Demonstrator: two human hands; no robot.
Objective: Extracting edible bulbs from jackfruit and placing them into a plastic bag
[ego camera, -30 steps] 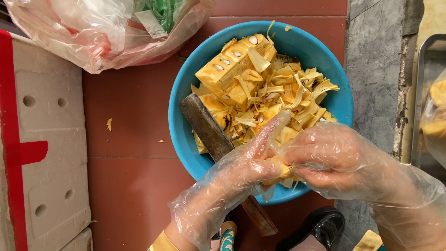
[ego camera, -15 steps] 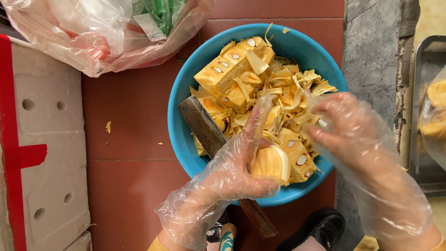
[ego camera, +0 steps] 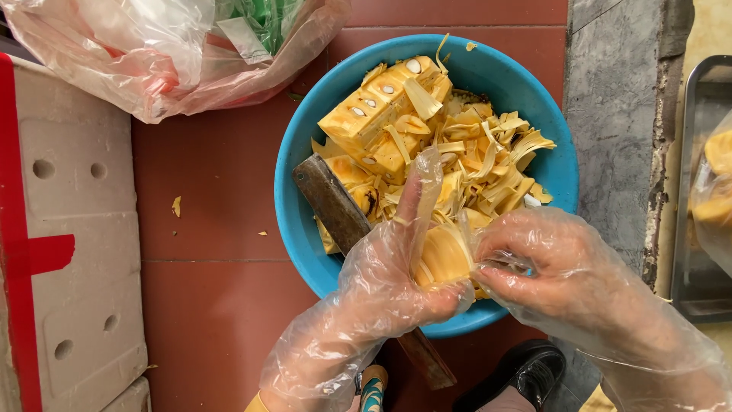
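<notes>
Lower centre of frame: gloved left hand (ego camera: 381, 290) cups a yellow jackfruit pod (ego camera: 442, 255) while the right hand (ego camera: 557, 267) pinches its edge above the blue basin (ego camera: 297, 191). Both hands are closed on the pod, seemingly mid-opening; a gentle pull apart would suit.

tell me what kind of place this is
Likely an informal fruit-prep spot on the floor, perhaps a market stall or back kitchen: a blue basin of cut jackfruit sits on red floor tiles, beside a foam box and plastic bags.
</notes>
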